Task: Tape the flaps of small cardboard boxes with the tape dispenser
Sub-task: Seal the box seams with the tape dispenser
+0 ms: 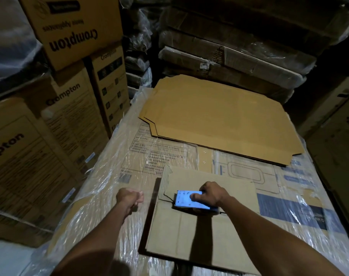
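A small cardboard box (191, 232) lies low in the middle of the view, its flaps folded down on top. My right hand (211, 193) grips a blue tape dispenser (189, 200) and presses it on the seam between the flaps. My left hand (130, 197) is closed in a fist just left of the box, pinching something thin that I cannot make out, perhaps the tape's end. The box rests on a plastic-wrapped carton surface (118, 170).
A stack of flat cardboard sheets (219, 118) lies farther back on the wrapped surface. Tall printed cartons (70, 100) stand at the left. Wrapped bundles of flattened boxes (239, 46) are stacked at the back, with dark cartons (336, 136) at the right.
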Motion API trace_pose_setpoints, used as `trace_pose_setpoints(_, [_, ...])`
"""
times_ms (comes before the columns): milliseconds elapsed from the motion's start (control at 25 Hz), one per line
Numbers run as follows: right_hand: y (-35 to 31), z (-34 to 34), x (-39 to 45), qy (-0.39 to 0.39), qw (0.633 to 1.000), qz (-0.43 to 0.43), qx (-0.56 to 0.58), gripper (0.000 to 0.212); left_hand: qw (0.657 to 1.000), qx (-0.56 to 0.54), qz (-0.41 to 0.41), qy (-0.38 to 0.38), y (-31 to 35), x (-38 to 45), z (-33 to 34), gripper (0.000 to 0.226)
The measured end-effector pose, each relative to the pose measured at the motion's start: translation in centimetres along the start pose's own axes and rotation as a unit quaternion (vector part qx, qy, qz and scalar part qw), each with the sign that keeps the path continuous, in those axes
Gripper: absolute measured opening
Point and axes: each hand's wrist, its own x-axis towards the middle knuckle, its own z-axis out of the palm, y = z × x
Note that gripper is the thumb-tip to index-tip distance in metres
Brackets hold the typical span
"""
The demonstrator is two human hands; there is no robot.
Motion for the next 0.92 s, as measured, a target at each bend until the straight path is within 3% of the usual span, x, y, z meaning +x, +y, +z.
trace_pose_setpoints(440, [-1.1, 0.6, 0.1, -0.001, 0.998, 0.035, -0.051, 0.075, 0.999, 0.025, -0.035, -0.032, -2.7, 1.7, 2.4, 0.016])
trace_pose_setpoints(680, [-0.9, 0.8, -0.1, 0.012, 0.998, 0.033, -0.060, 0.073, 0.997, 0.053, -0.053, 0.015, -3.7, 1.4, 5.4, 0.007])
trace_pose_setpoints(800, [-1.2, 0.9, -0.1, 0.025, 0.997, 0.030, -0.064, 0.072, 0.993, 0.109, -0.024, 0.022, -3.3, 1.3, 6.0, 0.004])
trace_pose_setpoints(920, [-1.6, 1.3, -0.2, 0.028, 0.996, 0.024, -0.077, 0.069, 0.986, 0.167, -0.026, 0.012, -3.8, 0.8, 6.0, 0.043])
